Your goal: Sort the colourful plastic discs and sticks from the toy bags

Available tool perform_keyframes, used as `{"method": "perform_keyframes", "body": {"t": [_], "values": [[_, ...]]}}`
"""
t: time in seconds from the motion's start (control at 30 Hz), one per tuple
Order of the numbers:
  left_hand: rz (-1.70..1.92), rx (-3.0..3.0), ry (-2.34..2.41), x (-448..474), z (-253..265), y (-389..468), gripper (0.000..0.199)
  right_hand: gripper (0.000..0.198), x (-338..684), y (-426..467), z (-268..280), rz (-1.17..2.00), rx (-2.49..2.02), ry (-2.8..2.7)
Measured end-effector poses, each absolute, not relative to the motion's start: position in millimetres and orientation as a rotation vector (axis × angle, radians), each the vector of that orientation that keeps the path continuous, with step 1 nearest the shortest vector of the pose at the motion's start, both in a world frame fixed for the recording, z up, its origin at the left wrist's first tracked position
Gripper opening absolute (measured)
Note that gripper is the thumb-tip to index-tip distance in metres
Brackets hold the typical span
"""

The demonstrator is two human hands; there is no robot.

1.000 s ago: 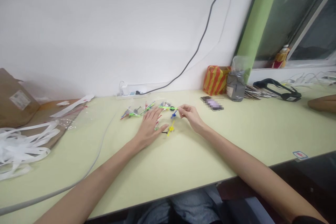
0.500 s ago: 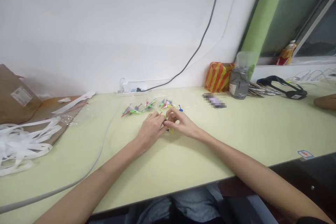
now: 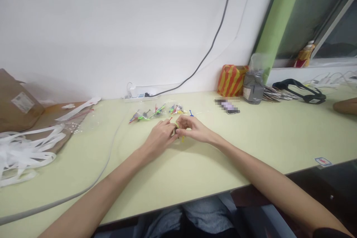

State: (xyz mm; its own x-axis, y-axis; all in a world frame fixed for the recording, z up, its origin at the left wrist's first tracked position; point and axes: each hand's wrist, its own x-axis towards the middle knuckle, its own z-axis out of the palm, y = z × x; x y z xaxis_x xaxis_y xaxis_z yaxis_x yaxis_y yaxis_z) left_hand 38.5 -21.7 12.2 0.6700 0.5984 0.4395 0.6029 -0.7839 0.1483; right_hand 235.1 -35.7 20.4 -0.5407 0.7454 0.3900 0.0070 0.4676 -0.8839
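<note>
1. Both hands meet at the middle of the pale green surface [image 3: 195, 171], fingertips pressed together over a small yellow piece [image 3: 182, 138].
2. The left hand [image 3: 160, 139] curls in, fingers pinched narrow on that piece; its exact grip is hidden behind the knuckles.
3. The right hand [image 3: 192, 130] closes from the other side, thumb and forefinger nipping the same piece.
4. Just behind the hands lies a scatter of small coloured plastic parts [image 3: 156, 113], green, red and blue, near the wall.
5. A white power strip [image 3: 138, 97] sits against the wall, a dark cable [image 3: 212, 46] climbing from it.
6. Far left: white paper strips [image 3: 25, 154] and a brown cardboard box [image 3: 13, 100].
7. Right: a striped orange bag [image 3: 230, 80] and a grey wrapped jar [image 3: 253, 87], just beside each other.
</note>
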Motion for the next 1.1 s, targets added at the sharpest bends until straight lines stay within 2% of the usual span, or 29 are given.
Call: {"method": "perform_keyframes", "body": {"t": [0.17, 0.37, 0.47, 0.57, 0.67, 0.87, 0.97, 1.1], "values": [[-0.755, -2.970, -0.941, 37, 19, -24, 0.026, 0.034, 238, -34, 18, 1.428, -0.473, -1.818], [-0.804, -3.007, -0.857, 36, 21, -28, 0.025, 0.032, 244, -27, 13, 1.524, -0.463, -1.715], [-0.807, -2.912, -0.935, 31, 19, -23, 0.021, 0.026, 252, -21, 11, 1.283, -0.657, -1.733], [-0.851, -2.867, -1.025, 22, 18, -13, 0.022, 0.020, 256, -18, 8, 0.775, -0.903, -1.962], [-0.816, -2.936, -1.071, 13, 15, -4, 0.024, 0.022, 252, -20, 4, 0.459, -0.871, -2.154], [-0.731, -3.024, -1.060, 13, 9, -2, 0.031, 0.021, 241, -27, 8, 0.481, -0.675, -2.374], [-0.815, -3.008, -1.062, 21, 13, -11, 0.030, 0.017, 249, -22, 9, 0.520, -0.770, -2.405], [-0.675, -3.114, -1.131, 27, 18, -23, 0.029, 0.018, 271, -10, 7, 0.570, -0.972, -2.405]]}}
